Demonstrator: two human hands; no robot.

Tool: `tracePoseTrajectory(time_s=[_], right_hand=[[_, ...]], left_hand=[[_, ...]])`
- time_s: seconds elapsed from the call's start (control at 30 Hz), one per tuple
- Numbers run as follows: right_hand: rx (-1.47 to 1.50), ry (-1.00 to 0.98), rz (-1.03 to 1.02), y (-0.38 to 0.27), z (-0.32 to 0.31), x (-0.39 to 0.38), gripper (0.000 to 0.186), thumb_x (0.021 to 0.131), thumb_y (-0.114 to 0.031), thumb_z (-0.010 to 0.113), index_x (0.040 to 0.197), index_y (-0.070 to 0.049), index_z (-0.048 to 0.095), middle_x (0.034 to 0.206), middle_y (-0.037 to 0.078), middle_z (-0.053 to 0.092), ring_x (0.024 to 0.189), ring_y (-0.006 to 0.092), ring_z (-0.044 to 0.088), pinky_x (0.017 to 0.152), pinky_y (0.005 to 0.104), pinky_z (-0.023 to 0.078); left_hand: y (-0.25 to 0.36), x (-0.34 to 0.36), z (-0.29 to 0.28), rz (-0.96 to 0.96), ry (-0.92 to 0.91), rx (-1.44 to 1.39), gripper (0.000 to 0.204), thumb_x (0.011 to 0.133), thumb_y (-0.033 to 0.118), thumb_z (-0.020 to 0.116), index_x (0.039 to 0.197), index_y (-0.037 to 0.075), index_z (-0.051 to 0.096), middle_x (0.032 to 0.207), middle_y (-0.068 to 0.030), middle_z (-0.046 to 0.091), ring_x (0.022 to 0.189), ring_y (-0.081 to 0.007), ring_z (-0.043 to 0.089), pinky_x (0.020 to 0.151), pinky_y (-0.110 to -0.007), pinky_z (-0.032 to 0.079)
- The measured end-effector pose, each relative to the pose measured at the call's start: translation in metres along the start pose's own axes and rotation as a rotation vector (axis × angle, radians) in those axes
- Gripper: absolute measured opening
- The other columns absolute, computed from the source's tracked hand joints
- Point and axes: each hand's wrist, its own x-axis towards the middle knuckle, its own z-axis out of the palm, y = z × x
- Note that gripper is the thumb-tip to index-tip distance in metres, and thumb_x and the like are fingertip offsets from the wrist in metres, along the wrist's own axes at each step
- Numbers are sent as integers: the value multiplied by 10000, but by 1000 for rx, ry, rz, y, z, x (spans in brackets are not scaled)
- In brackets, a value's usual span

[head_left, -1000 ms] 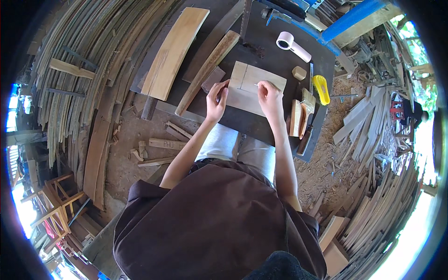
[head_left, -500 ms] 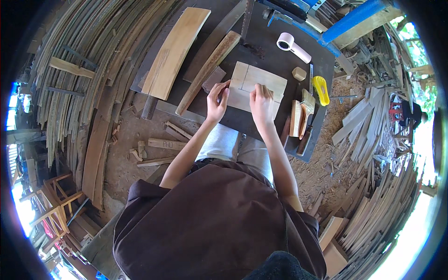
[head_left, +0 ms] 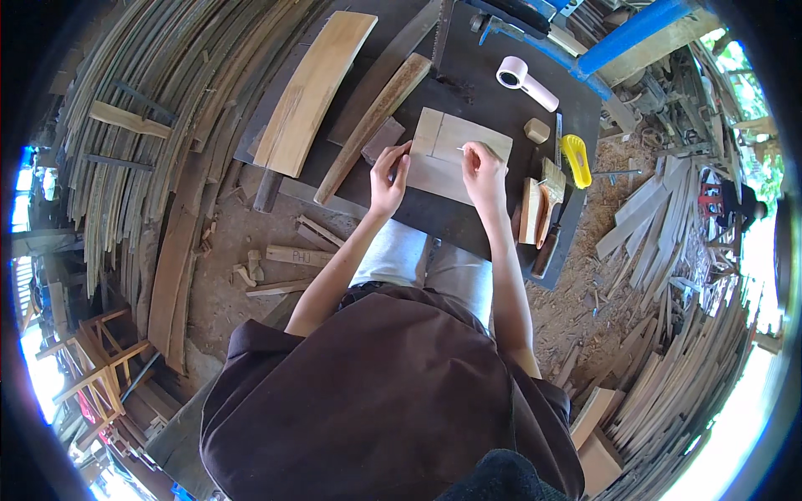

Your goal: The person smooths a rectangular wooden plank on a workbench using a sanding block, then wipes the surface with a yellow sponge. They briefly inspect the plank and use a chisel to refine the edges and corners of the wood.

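Observation:
A pale rectangular wooden board [head_left: 451,138] with a drawn line lies on a dark work table [head_left: 493,92] in front of me. My left hand [head_left: 388,179] rests on the board's left edge and holds it down. My right hand [head_left: 483,171] is closed on a thin pencil [head_left: 462,149] whose tip touches the board near its middle.
On the table lie a long light plank [head_left: 313,88], a narrower wood strip [head_left: 376,121], a white handheld device [head_left: 525,81], a yellow tool [head_left: 576,159], a small block [head_left: 537,130] and a brush [head_left: 547,196]. Stacked wood slats surround the table; offcuts litter the dirt floor.
My right hand slid left and down across the board, then back toward its middle with the pencil. My left hand stayed on the board's left edge.

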Motion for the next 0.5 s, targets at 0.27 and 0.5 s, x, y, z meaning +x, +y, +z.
tracePoseTrajectory(time_s=[0.27, 0.5], right_hand=[[-65, 2, -27, -4, 5, -1, 93, 829, 83, 562, 885, 9, 571, 813, 180, 631, 707, 365, 649, 610, 423, 498], [52, -27, -6, -2, -4, -1, 103, 828, 91, 569, 894, 12, 575, 800, 171, 625, 641, 310, 628, 581, 386, 484]], left_hand=[[0, 1, 0, 33, -1, 68, 248, 984, 93, 544, 1167, -34, 653, 994, -128, 651, 854, -201, 615, 741, -282, 462], [-2, 2, 2, 52, 10, 50, 250, 977, 60, 543, 1189, -34, 640, 1036, -143, 646, 942, -229, 627, 843, -297, 469]])
